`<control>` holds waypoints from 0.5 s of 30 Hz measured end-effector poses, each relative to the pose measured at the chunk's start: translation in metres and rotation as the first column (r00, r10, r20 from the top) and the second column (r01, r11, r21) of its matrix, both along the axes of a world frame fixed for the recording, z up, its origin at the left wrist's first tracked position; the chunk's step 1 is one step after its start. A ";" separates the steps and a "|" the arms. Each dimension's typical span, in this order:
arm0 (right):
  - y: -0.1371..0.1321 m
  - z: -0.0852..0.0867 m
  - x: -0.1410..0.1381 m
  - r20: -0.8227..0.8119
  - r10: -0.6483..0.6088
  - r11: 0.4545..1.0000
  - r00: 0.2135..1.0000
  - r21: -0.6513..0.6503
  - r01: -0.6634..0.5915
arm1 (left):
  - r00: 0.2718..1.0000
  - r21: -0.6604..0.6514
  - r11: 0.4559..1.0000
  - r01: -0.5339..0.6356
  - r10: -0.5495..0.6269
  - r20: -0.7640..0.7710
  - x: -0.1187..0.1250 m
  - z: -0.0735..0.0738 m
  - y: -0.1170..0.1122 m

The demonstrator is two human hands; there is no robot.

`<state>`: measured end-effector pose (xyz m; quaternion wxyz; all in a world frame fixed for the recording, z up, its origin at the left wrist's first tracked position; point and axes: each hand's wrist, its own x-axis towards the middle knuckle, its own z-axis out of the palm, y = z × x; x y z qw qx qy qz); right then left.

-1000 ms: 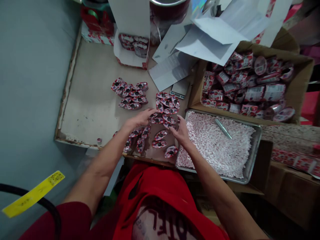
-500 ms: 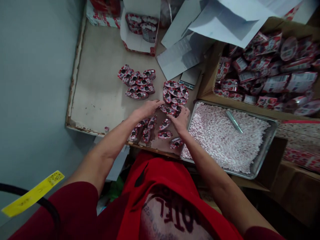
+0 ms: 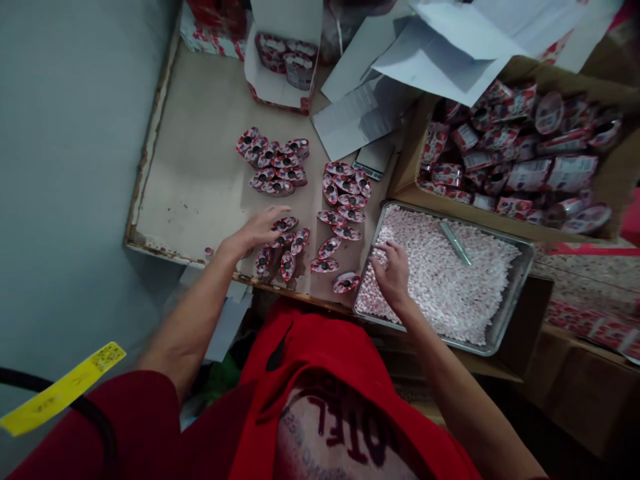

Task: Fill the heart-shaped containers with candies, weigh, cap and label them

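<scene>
My left hand (image 3: 257, 228) is at the left group of small oval-topped packs, its fingers stretched out beside a red-and-pink printed pack (image 3: 286, 224). Whether the fingertips touch it I cannot tell. Over the left part of a metal tray (image 3: 520, 287) hangs my right hand (image 3: 393, 270), its thumb and fingers apart with nothing visible between them. Small pale pink and white pellets (image 3: 440, 300) fill the tray. Between my hands stand several more packs (image 3: 329, 248) with dark openings on top. Another cluster of packs (image 3: 277, 163) stands farther back.
A metallic tube-like tool (image 3: 455, 243) lies on the pellets. Behind the tray, a cardboard box (image 3: 407, 173) holds many jumbled packs. An open white carton (image 3: 257, 77) with packs stands at the back. Papers (image 3: 345, 123) partly cover a small scale (image 3: 373, 160). A wall (image 3: 75, 167) borders the left.
Both hands have left the middle packs. My left hand has moved left and toward me to the left group; my right hand has moved right, over the tray. The view has shifted slightly.
</scene>
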<state>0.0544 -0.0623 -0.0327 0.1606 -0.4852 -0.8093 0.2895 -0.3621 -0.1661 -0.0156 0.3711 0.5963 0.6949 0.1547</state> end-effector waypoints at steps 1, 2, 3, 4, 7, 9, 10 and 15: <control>-0.006 0.002 0.010 -0.002 0.027 0.999 1.000 0.019 -0.027 | 0.991 0.055 0.991 -0.124 0.126 -0.033 0.001 0.007 -0.017; -0.010 0.003 0.018 -0.006 0.062 0.997 0.998 0.045 -0.062 | 0.961 0.105 0.960 -0.260 0.268 -0.070 0.004 0.014 -0.039; -0.014 0.003 0.025 -0.008 0.101 0.992 0.995 0.077 -0.100 | 0.908 0.145 0.909 -0.390 0.406 -0.105 0.008 0.021 -0.066; -0.016 0.002 0.030 -0.010 0.143 0.983 0.990 0.114 -0.141 | 0.838 0.174 0.845 -0.505 0.528 -0.136 0.016 0.028 -0.098; -0.022 0.005 0.034 -0.025 0.273 0.939 0.962 0.225 -0.260 | 0.605 0.182 0.631 -0.754 0.775 -0.185 0.056 0.042 -0.203; -0.033 0.012 0.033 -0.054 0.367 0.903 0.929 0.262 -0.341 | 0.416 0.114 0.434 -0.894 0.897 -0.151 0.091 0.043 -0.261; -0.043 0.017 0.035 -0.075 0.432 0.878 0.899 0.263 -0.400 | 0.322 0.065 0.333 -0.941 0.937 -0.133 0.108 0.041 -0.283; -0.113 0.032 0.062 -0.128 0.782 0.622 0.610 0.224 -0.751 | 0.209 -0.125 0.192 -0.973 0.968 -0.140 0.160 -0.002 -0.324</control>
